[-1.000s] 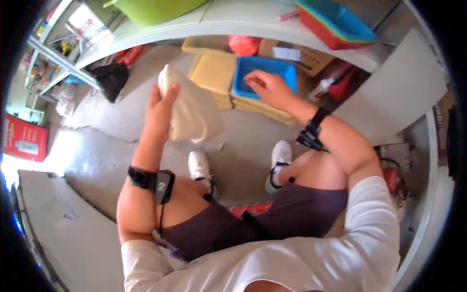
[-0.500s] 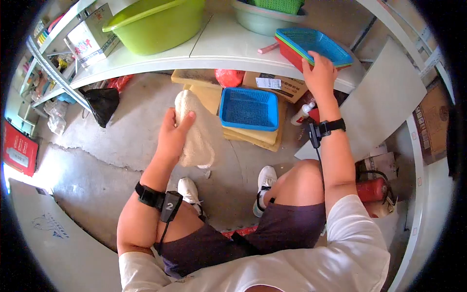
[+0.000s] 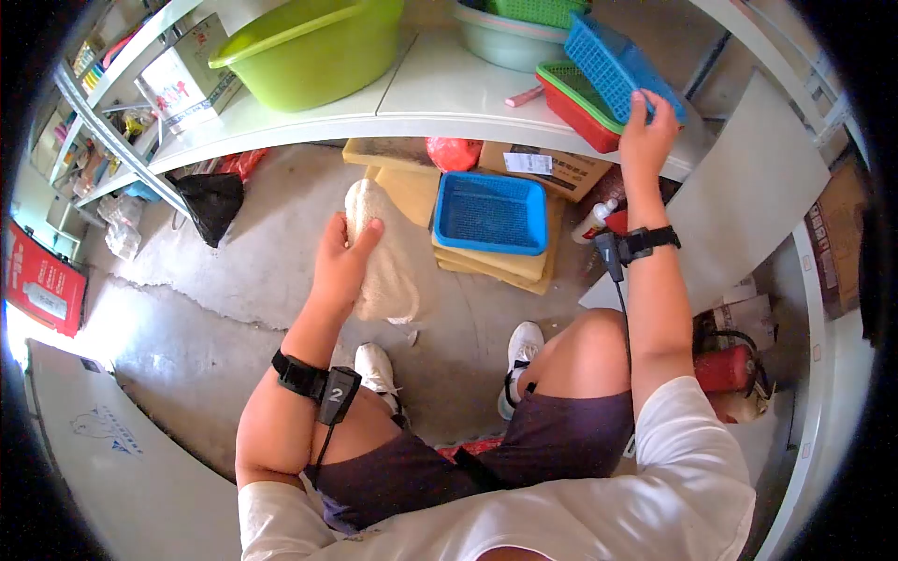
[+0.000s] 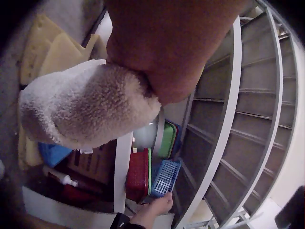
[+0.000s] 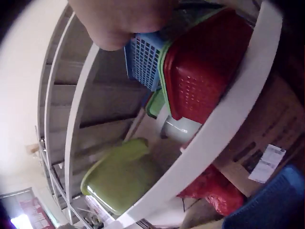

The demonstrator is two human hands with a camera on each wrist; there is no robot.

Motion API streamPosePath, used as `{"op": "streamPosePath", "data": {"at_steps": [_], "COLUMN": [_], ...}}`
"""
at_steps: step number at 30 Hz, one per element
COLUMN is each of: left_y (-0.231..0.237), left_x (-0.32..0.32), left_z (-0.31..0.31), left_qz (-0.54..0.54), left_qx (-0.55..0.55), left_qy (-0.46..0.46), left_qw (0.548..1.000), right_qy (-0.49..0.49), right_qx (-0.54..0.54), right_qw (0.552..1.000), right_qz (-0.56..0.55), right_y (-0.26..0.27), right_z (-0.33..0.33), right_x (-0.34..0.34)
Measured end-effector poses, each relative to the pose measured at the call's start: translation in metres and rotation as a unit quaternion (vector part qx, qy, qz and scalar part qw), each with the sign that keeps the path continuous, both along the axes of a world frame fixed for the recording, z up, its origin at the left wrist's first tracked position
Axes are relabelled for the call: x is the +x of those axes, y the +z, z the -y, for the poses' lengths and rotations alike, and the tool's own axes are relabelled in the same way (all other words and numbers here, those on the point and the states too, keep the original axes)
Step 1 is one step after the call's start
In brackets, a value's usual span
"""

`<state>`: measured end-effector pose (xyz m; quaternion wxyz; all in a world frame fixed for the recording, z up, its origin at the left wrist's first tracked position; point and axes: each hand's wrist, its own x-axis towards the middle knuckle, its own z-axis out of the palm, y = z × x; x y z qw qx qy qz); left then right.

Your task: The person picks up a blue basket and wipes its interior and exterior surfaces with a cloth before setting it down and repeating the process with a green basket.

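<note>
Fingers (image 3: pixel 640 101) of the right hand (image 3: pixel 647 140): pinched on the near corner of a blue basket (image 3: pixel 608 61), upper right of the head frame. The basket sits tilted over a green basket (image 3: pixel 561 77) nested in a red basket (image 3: pixel 580 114); whether it touches them cannot be told. Left hand (image 3: pixel 339 266), centre-left: gripping a cream fleecy cloth (image 3: pixel 385 285), thumb across the near face, other fingers mostly hidden behind. Cloth hangs in the air, bunched at the top, free end down.

Handling (judged): blue basket probably light, stiff plastic with some flex, smooth enough to slip or swing from a one-corner pinch. Best hold: rim, at the middle of a long side or at both ends. Nested rims may cling. Cloth probably light, limp, high-friction, not fragile; any bunched fold would serve.

Farther out: the nested pair rests on a white shelf (image 3: pixel 412 89); pale basin (image 3: pixel 505 42) top centre, lime tub (image 3: pixel 318 56) upper left. Below the shelf, mid-frame, a second blue basket (image 3: pixel 491 242) rests on yellow slabs (image 3: pixel 533 268), a carton (image 3: pixel 561 168) behind it.
</note>
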<state>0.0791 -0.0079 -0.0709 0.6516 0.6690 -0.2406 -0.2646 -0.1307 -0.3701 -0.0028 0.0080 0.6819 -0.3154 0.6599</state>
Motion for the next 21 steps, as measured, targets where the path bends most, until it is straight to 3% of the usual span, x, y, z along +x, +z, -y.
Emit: {"op": "streamPosePath", "data": {"at_steps": [4,5,6,9,11,15,21], "left_y": [0.006,0.012,0.019,0.018,0.027,0.018,0.003], "left_x": [-0.001,-0.004,-0.007,0.005,0.006,0.02,0.013], "left_z": [-0.001,0.0,0.002,-0.003,-0.007,-0.021,-0.011], "left_qz": [-0.066,-0.119,-0.171,-0.302,-0.348,-0.311,-0.313], "left_qx": [-0.045,-0.101,-0.155,-0.259,-0.314,-0.334,-0.269], "left_qy": [-0.024,-0.035,-0.044,-0.086,-0.095,-0.14,-0.15], "left_qw": [0.997,0.987,0.972,0.914,0.878,0.879,0.898], "right_qy": [0.126,0.164,0.187,0.264,0.336,0.433,0.449], "right_qx": [-0.017,-0.015,-0.108,-0.233,-0.232,-0.207,-0.165], "right_qw": [0.991,0.985,0.976,0.931,0.894,0.839,0.851], "right_qz": [0.051,0.054,0.037,-0.1,-0.183,-0.256,-0.216], "right_y": [0.025,0.027,0.029,0.031,0.033,0.027,0.024], "right_z": [-0.056,-0.073,-0.087,-0.128,-0.156,-0.164,-0.164], "right_x": [0.0,0.004,0.008,0.007,0.002,0.001,0.001]}}
